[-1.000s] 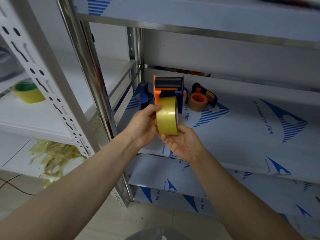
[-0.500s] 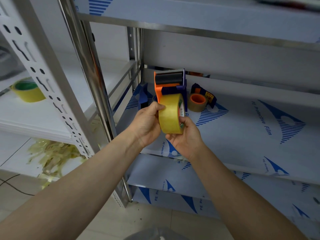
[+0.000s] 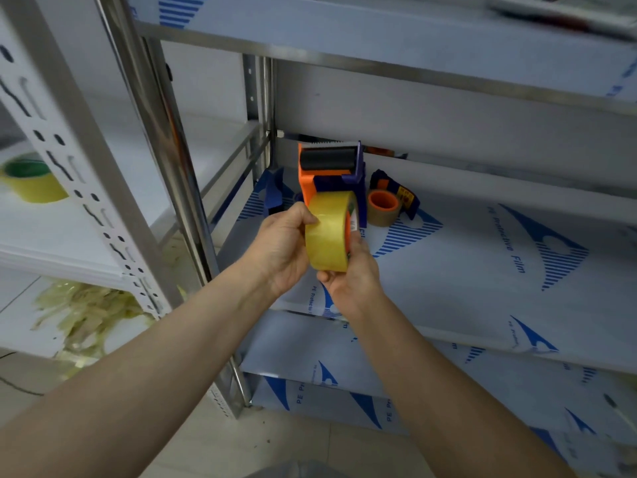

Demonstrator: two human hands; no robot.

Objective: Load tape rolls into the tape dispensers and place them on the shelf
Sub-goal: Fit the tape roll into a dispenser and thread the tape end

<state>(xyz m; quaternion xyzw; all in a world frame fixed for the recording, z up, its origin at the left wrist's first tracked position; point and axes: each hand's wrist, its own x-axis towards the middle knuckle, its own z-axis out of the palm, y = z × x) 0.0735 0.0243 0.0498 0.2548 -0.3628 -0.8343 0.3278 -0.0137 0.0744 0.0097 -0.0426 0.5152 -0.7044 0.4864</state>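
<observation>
Loading step: left hand (image 3: pixel 282 246) fingers clamp the yellow tape roll (image 3: pixel 329 232), right hand (image 3: pixel 351 284) curls beneath it, at the orange dispenser (image 3: pixel 331 167) above the shelf (image 3: pixel 482 270) front-left edge; next probably needs roll seated squarely on hub.

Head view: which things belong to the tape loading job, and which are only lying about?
In the job: yellow tape roll, orange-and-blue dispenser, shelf, loaded dispenser at the back.
Lying about: heap of tape scraps, green-cored roll on the left rack.

Three tape rolls (image 3: pixel 327 236) (image 3: pixel 383 208) (image 3: pixel 32 182), two clear dispensers (image 3: pixel 331 167) (image 3: pixel 396 188) and perhaps a third (image 3: pixel 273 189), two hands (image 3: pixel 282 244) (image 3: pixel 356 286).
</observation>
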